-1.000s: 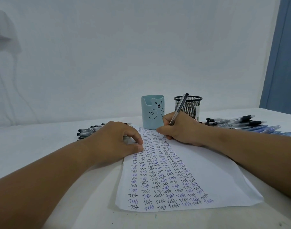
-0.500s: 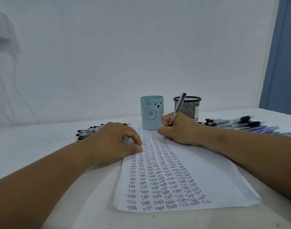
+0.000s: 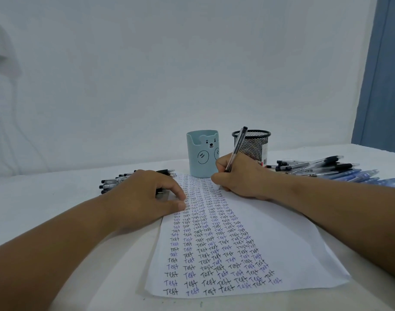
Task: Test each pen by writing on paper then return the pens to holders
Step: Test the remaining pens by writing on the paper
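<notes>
A white sheet of paper (image 3: 270, 239) lies on the table, covered in columns of the word "Test" in black and blue ink. My right hand (image 3: 239, 178) grips a clear black-capped pen (image 3: 237, 147) with its tip down at the paper's far end. My left hand (image 3: 147, 198) rests on the paper's left edge, fingers loosely curled, thumb pressing the sheet. Behind the paper stand a light blue bear holder (image 3: 202, 153) and a black mesh holder (image 3: 255, 145). Neither holder shows any pens.
A pile of black pens (image 3: 114, 184) lies left of the paper, partly behind my left hand. Black and blue pens (image 3: 326, 169) are spread at the right. A white wall rises behind the table (image 3: 35, 209) and a blue curtain (image 3: 382, 75) hangs at far right.
The pen in my right hand has tilted slightly as it writes at the paper's far end. My left hand stays in place on the sheet.
</notes>
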`<action>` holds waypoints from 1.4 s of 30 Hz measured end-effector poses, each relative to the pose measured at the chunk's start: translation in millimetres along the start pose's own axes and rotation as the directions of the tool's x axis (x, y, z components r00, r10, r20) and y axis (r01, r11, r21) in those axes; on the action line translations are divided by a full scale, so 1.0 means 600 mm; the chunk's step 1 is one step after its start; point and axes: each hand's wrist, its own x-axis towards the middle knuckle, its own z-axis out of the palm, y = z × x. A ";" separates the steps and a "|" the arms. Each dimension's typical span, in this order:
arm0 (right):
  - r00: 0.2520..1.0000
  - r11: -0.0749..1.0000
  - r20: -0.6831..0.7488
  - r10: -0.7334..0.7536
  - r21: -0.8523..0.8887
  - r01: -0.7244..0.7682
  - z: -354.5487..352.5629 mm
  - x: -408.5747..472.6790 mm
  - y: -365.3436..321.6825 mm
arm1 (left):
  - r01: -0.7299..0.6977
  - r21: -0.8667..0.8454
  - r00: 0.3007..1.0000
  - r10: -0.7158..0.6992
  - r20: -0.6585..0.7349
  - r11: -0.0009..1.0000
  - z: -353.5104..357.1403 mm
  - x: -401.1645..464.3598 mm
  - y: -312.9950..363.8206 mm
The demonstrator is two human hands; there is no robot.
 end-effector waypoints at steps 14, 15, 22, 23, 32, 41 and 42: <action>0.964 0.927 -0.245 0.105 0.376 -0.005 -0.003 0.011 -0.008 | -0.041 -0.033 0.993 0.037 -0.111 0.999 -0.023 -0.002 -0.037; 0.963 0.934 -0.256 0.083 0.356 0.014 -0.005 0.010 -0.012 | -0.048 -0.038 0.992 0.043 -0.116 0.998 -0.025 0.000 -0.040; 0.933 0.973 -0.354 -0.067 0.185 0.140 -0.013 0.011 -0.020 | -0.075 -0.026 0.989 0.071 -0.129 0.997 -0.030 0.005 -0.046; 0.924 0.977 -0.370 -0.094 0.142 0.157 -0.012 0.014 -0.019 | -0.067 -0.025 0.989 0.063 -0.136 0.997 -0.031 0.005 -0.048; 0.923 0.976 -0.342 -0.176 0.065 0.210 -0.010 0.018 -0.008 | -0.077 -0.020 0.977 0.072 -0.202 0.997 -0.034 0.007 -0.053; 0.958 0.963 -0.153 -0.243 -0.154 0.219 -0.044 0.011 -0.018 | -0.065 -0.053 0.968 0.050 -0.245 0.997 -0.029 0.008 -0.058; 0.959 0.951 -0.130 -0.253 -0.216 0.222 -0.057 0.011 -0.021 | -0.064 -0.068 0.966 0.045 -0.255 0.996 -0.030 0.007 -0.060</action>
